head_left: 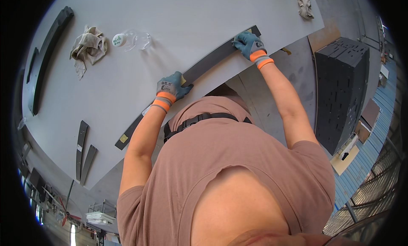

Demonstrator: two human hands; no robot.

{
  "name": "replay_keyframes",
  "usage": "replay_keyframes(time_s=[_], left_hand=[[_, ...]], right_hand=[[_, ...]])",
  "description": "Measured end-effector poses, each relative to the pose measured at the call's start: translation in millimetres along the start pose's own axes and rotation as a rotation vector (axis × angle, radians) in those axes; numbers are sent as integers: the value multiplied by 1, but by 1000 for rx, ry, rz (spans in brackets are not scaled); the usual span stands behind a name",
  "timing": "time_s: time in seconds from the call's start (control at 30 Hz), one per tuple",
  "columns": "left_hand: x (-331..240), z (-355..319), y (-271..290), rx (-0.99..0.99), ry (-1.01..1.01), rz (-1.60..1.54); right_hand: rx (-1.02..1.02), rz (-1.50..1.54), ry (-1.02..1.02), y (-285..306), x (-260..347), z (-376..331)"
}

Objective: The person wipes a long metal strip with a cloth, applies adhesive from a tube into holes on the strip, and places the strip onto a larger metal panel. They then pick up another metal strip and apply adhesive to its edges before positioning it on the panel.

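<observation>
A long, dark grey flat bar [212, 56] lies slantwise along the near edge of the table, with small yellow stickers near its ends and its middle. My left hand [172, 86], in a blue-grey work glove with an orange cuff, grips the bar around its middle, beside a yellow sticker. Near the bar's far right end my right hand [250, 47], gloved the same way, is closed with bent fingers on the bar's edge. Part of the bar passes behind my left forearm.
On the pale table [127, 84] lie a crumpled rag [89, 48], a clear plastic bottle [138, 40], a thick dark bar [49, 61] and two short dark strips [80, 148]. Another rag [305, 7] sits at the far right. A stack of dark slotted panels [340, 88] stands right of the table.
</observation>
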State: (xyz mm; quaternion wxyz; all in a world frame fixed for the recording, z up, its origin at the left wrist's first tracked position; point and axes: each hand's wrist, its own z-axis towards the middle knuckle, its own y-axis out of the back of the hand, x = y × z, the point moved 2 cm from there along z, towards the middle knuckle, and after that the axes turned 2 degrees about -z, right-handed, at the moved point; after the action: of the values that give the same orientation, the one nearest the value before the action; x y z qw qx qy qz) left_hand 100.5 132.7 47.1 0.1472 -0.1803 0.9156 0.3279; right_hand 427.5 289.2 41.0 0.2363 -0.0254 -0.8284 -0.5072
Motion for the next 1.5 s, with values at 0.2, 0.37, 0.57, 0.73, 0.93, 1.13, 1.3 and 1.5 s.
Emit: replay_keyframes(time_s=[0.2, 0.37, 0.57, 0.73, 0.93, 1.13, 1.3, 1.5], left_hand=[[6, 4, -7, -51, -54, 76], [-5, 1, 5, 24, -10, 88], [-5, -1, 4, 20, 13, 87], [-9, 2, 7, 55, 62, 120], [-5, 2, 1, 3, 46, 122], [-7, 3, -1, 5, 76, 108], [-8, 5, -2, 8, 104, 132], [-12, 5, -1, 30, 141, 130]], right_hand=[[-115, -326, 47, -15, -2, 7], [-120, -321, 36, -27, -25, 15], [-30, 62, -131, -1, -12, 17], [34, 177, -199, 0, -22, 22], [-60, -324, 154, -4, -16, 13], [-251, -1, 150, -13, -35, 17], [-130, 531, -216, -5, -38, 23], [-221, 1117, -420, 0, -41, 26]])
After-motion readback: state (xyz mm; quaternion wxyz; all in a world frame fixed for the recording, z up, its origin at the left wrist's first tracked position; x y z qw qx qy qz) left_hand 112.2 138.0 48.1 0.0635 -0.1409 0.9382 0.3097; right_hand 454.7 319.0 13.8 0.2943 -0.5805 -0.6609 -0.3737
